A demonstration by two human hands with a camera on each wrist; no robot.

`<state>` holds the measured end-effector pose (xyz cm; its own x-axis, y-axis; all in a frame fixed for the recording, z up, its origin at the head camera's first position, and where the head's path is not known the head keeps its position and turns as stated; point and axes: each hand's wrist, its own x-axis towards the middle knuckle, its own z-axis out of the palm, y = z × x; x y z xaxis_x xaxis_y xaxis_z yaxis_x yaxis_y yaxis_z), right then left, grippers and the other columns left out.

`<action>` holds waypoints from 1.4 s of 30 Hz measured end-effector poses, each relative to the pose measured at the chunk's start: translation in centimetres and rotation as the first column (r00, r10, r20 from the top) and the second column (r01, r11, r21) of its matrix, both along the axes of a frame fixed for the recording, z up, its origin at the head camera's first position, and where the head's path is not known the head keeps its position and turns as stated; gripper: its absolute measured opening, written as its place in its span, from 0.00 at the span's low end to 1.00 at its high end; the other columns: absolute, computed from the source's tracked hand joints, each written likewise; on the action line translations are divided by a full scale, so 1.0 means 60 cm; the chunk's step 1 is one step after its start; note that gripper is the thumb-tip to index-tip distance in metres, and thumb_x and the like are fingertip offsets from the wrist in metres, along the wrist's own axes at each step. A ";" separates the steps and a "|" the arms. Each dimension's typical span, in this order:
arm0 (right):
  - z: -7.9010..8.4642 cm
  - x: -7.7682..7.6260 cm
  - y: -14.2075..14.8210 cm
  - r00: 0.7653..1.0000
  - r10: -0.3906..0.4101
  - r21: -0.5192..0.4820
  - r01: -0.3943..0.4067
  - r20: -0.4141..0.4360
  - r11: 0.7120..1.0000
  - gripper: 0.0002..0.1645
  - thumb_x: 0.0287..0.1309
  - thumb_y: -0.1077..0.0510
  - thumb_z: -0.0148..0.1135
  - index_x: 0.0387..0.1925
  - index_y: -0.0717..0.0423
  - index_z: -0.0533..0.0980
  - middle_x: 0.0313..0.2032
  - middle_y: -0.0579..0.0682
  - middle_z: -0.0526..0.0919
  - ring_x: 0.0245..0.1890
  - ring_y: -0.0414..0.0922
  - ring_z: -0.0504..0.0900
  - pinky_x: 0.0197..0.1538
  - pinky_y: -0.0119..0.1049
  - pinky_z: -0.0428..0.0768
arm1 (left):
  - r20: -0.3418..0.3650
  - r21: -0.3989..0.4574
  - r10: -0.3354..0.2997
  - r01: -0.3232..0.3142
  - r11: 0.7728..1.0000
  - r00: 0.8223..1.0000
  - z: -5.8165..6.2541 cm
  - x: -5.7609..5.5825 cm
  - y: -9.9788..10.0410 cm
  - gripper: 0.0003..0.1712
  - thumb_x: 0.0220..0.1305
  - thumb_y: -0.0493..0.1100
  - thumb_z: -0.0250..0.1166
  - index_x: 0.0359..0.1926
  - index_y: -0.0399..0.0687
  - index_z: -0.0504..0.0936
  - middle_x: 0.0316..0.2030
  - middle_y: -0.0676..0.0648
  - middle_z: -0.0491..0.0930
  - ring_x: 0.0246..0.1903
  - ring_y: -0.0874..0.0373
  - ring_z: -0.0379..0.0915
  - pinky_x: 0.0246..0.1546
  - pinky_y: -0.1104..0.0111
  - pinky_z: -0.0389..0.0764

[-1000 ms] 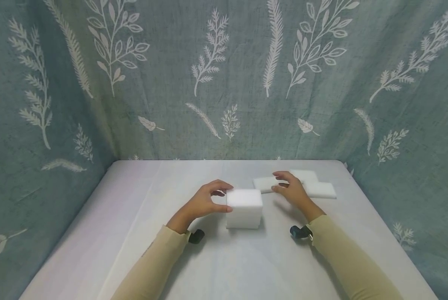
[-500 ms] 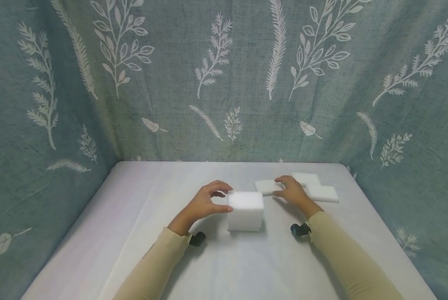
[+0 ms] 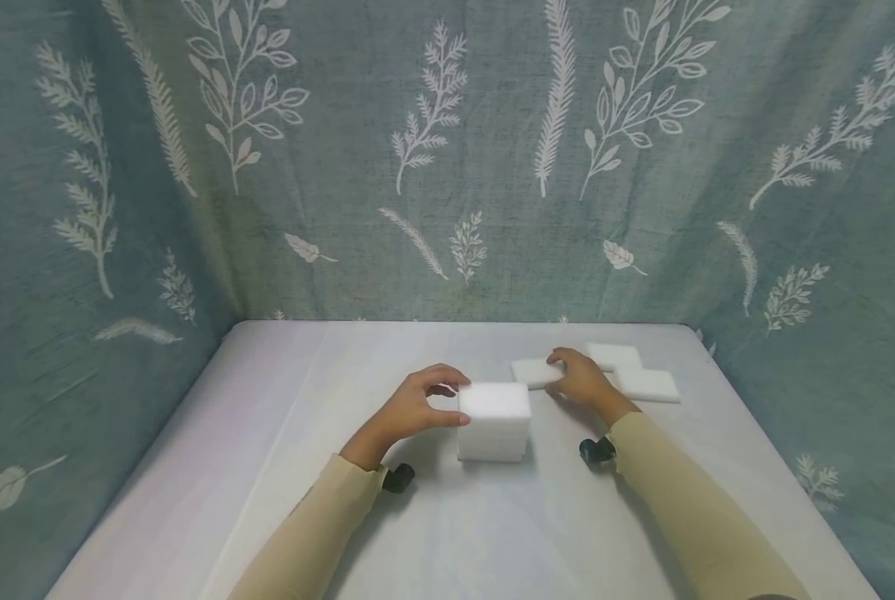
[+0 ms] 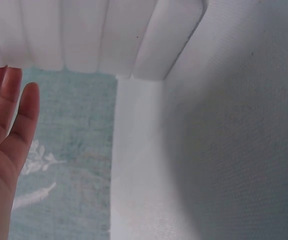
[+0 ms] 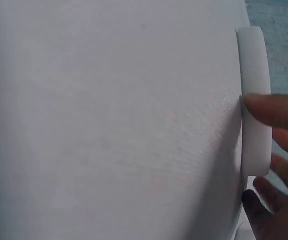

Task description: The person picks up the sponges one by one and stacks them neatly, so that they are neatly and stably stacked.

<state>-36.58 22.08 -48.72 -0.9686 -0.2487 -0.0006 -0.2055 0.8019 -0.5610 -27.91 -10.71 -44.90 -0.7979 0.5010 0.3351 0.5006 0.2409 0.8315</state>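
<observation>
Left hand: point(image 3: 413, 408) clamped on the left side of the stack, thumb at the near edge and fingers at the far edge, close to the top; the left wrist view shows two fingertips against the upper layers and another finger standing free.
Right hand: point(image 3: 582, 382) clamped on the left slab, point(image 3: 526, 372) thumb on its near edge, fingers reaching to the far side.
Stack: point(image 3: 494, 429) several white slabs laid flat on one another, edges roughly flush, upright at mid-bench between the forearms.
Left slab: white, flat, rounded at the edges, just behind and right of the stack; whether it is lifted at all I cannot tell.
Other slabs: the right slab point(image 3: 648, 385) lies flat beyond the right hand, the rear slab point(image 3: 614, 357) just behind it; whether these two touch is unclear.
Sleeves: point(image 3: 308, 525) beige, a dark device point(image 3: 398, 478) at each wrist.
Bench: point(image 3: 492, 533) white, under everything.
Cloth: point(image 3: 350, 125) grey-green with pale leaf sprigs, around the bench's back and sides.
</observation>
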 end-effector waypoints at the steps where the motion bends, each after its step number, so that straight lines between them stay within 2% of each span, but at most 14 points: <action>1: 0.001 0.000 -0.001 1.000 -0.009 -0.001 0.009 0.004 1.000 0.31 0.51 0.59 0.71 0.57 0.62 0.73 0.66 0.64 0.65 0.67 0.63 0.60 0.68 0.56 0.56 | 0.000 -0.003 0.002 -0.002 1.000 1.000 0.000 0.000 0.001 0.27 0.48 0.45 0.79 0.51 0.49 0.82 0.50 0.53 0.78 0.47 0.57 0.75 0.52 0.59 0.77; 8: 0.005 0.012 -0.009 1.000 -0.007 -0.033 0.006 -0.024 0.999 0.32 0.52 0.54 0.72 0.56 0.62 0.73 0.61 0.63 0.68 0.64 0.62 0.63 0.67 0.56 0.59 | 0.010 -0.026 0.024 -0.024 0.999 1.000 -0.001 0.001 -0.001 0.28 0.47 0.46 0.79 0.51 0.50 0.82 0.50 0.54 0.77 0.48 0.58 0.75 0.52 0.61 0.76; 14: 0.014 0.038 -0.005 0.996 -0.041 -0.154 0.030 -0.073 0.988 0.33 0.54 0.45 0.72 0.56 0.57 0.73 0.61 0.58 0.68 0.61 0.58 0.68 0.62 0.53 0.68 | -0.008 -0.009 0.005 -0.006 1.000 1.000 -0.002 0.000 -0.003 0.28 0.47 0.45 0.79 0.52 0.49 0.82 0.51 0.53 0.77 0.49 0.56 0.74 0.52 0.60 0.77; 20: 0.046 0.064 -0.008 0.990 -0.031 -0.338 -0.017 -0.136 0.941 0.32 0.54 0.43 0.71 0.54 0.55 0.73 0.59 0.53 0.69 0.63 0.54 0.66 0.61 0.51 0.71 | -0.020 -0.012 0.021 -0.021 1.000 1.000 0.007 -0.002 -0.002 0.30 0.47 0.45 0.80 0.52 0.46 0.81 0.51 0.53 0.77 0.49 0.57 0.74 0.52 0.61 0.76; 25: 0.080 0.094 -0.023 0.983 -0.022 -0.419 -0.057 -0.182 0.906 0.30 0.55 0.45 0.71 0.54 0.54 0.74 0.60 0.52 0.69 0.64 0.52 0.64 0.63 0.54 0.68 | -0.012 -0.034 0.035 -0.036 0.999 0.999 0.014 -0.003 -0.005 0.29 0.46 0.45 0.80 0.51 0.49 0.82 0.50 0.55 0.77 0.48 0.58 0.74 0.52 0.64 0.76; 29: 0.092 0.120 -0.033 0.977 -0.035 -0.483 -0.072 -0.209 0.873 0.27 0.55 0.50 0.72 0.53 0.56 0.74 0.59 0.52 0.70 0.63 0.51 0.64 0.63 0.55 0.67 | -0.024 -0.025 0.022 -0.023 0.999 0.999 0.016 -0.006 -0.005 0.29 0.46 0.46 0.80 0.51 0.49 0.82 0.50 0.54 0.77 0.48 0.57 0.74 0.52 0.62 0.76; 35: 0.087 0.145 -0.044 0.976 0.001 -0.512 -0.116 -0.219 0.851 0.26 0.54 0.53 0.73 0.52 0.56 0.75 0.59 0.51 0.70 0.62 0.49 0.66 0.62 0.52 0.67 | -0.012 -0.011 0.022 -0.022 1.000 1.000 0.012 -0.002 -0.007 0.29 0.46 0.44 0.80 0.51 0.49 0.82 0.50 0.53 0.77 0.49 0.55 0.74 0.53 0.60 0.76; 42: 0.087 0.158 -0.059 0.965 0.031 -0.487 -0.159 -0.260 0.859 0.25 0.52 0.54 0.75 0.50 0.55 0.77 0.57 0.48 0.71 0.60 0.47 0.67 0.61 0.53 0.69 | -0.002 0.016 0.008 -0.008 1.000 1.000 0.008 0.001 -0.010 0.32 0.46 0.42 0.80 0.54 0.42 0.81 0.52 0.47 0.77 0.51 0.49 0.73 0.54 0.53 0.74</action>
<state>-27.08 18.55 -43.51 -0.8954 -0.2440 0.3725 -0.4426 0.3959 -0.8046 -27.82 -11.33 -44.39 -0.8008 0.4896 0.3449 0.5007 0.2314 0.8341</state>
